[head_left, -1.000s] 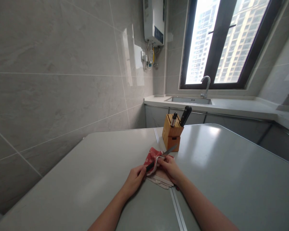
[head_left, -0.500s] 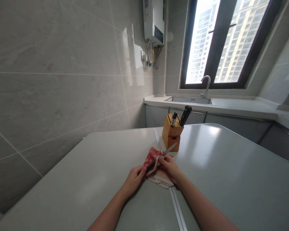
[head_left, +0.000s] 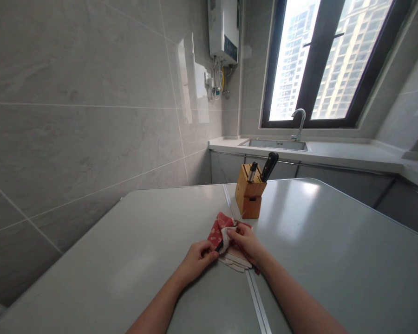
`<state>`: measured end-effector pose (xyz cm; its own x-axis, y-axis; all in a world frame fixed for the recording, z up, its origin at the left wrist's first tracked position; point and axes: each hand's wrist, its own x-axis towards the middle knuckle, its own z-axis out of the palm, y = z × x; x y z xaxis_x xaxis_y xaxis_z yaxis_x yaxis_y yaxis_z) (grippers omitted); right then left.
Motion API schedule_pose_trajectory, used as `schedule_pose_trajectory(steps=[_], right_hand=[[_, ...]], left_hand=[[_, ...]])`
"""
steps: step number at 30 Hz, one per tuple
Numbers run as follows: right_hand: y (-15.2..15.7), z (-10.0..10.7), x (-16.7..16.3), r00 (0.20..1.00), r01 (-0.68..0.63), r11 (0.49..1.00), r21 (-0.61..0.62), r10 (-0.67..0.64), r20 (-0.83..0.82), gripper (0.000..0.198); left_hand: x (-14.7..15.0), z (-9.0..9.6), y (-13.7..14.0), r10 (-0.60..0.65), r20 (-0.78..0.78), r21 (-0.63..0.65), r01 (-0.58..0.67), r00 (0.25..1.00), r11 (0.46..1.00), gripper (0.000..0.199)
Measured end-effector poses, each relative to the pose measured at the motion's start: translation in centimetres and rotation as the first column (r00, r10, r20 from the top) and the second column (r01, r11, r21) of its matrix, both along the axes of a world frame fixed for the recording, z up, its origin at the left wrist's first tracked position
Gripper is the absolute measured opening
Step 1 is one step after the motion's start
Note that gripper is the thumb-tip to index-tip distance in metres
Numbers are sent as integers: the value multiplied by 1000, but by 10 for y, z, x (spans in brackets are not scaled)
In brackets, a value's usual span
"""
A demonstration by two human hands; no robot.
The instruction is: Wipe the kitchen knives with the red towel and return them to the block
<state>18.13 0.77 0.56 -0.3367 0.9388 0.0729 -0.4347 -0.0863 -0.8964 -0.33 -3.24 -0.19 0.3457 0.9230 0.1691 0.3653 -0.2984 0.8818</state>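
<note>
My left hand [head_left: 199,258] is closed on the black handle of a knife [head_left: 220,246]. Most of its blade is hidden by the cloth and my fingers; a thin tip shows beyond, pointing toward the knife block. A red and white patterned cloth [head_left: 217,228] lies bunched on the table under and around the knife. With fingers pinched, my right hand [head_left: 245,242] holds a fold of this cloth against the knife. Just past the hands stands a wooden knife block [head_left: 250,190], with a black-handled knife [head_left: 269,167] and another dark-and-silver handle [head_left: 252,172] in its top.
The pale table [head_left: 153,227] has a metal seam strip [head_left: 256,299] running along it. Beyond its far edge are a counter [head_left: 344,150] with a sink [head_left: 277,145] and a faucet [head_left: 299,124]. A tiled wall [head_left: 90,93] rises on the left.
The knife has turned in my left hand, so its blade shows as a thin line rather than a broad flat side. The cloth fold now covers more of it.
</note>
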Motion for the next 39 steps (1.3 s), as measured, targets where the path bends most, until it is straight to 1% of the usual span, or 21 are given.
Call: schedule_pose_trajectory(steps=[2, 6, 8, 10, 13, 16, 19, 22, 29, 34, 36, 39], right_hand=[[0, 0, 1, 999, -11, 1000, 11, 11, 52, 32], [-1, 0, 2, 993, -62, 997, 37, 58, 99, 30], [-2, 0, 1, 983, -88, 994, 60, 77, 164, 27], [-2, 0, 1, 968, -118, 988, 96, 93, 234, 26], [-2, -3, -1, 951, -155, 973, 171, 100, 293, 26], [1, -10, -2, 924, -142, 961, 239, 42, 379, 25], [4, -16, -2, 868, -135, 940, 314, -41, 496, 26], [5, -19, -1, 824, -142, 921, 362, -92, 558, 28], [4, -19, -1, 803, -124, 916, 381, -133, 581, 30], [4, -17, -2, 796, -111, 905, 410, -166, 583, 23], [3, -14, -2, 802, -110, 908, 403, -158, 576, 20], [1, -10, -2, 844, -108, 934, 339, -94, 528, 21]], left_hand=[[1, 1, 0, 0, 10, -20, 0, 1000, 1000, 33], [1, 1, 0, -2, 16, -33, 3, 1000, 999, 30], [1, 0, 0, 3, 15, -42, -3, 1000, 999, 31], [1, -2, 1, 13, 13, -45, -13, 1000, 999, 32], [1, -3, 2, 21, 22, -35, -21, 1000, 999, 32], [1, -3, 2, 25, 28, -35, -24, 999, 999, 31], [2, -1, 2, 38, 36, -48, -36, 999, 998, 32], [3, 1, 2, 49, 46, -68, -45, 998, 997, 35], [3, 2, 2, 55, 38, -71, -52, 998, 996, 36], [4, 4, 1, 49, 58, -60, -46, 997, 997, 34], [4, 5, 0, 52, 53, -52, -50, 997, 997, 33], [4, 6, 0, 52, 33, -40, -50, 998, 998, 32]])
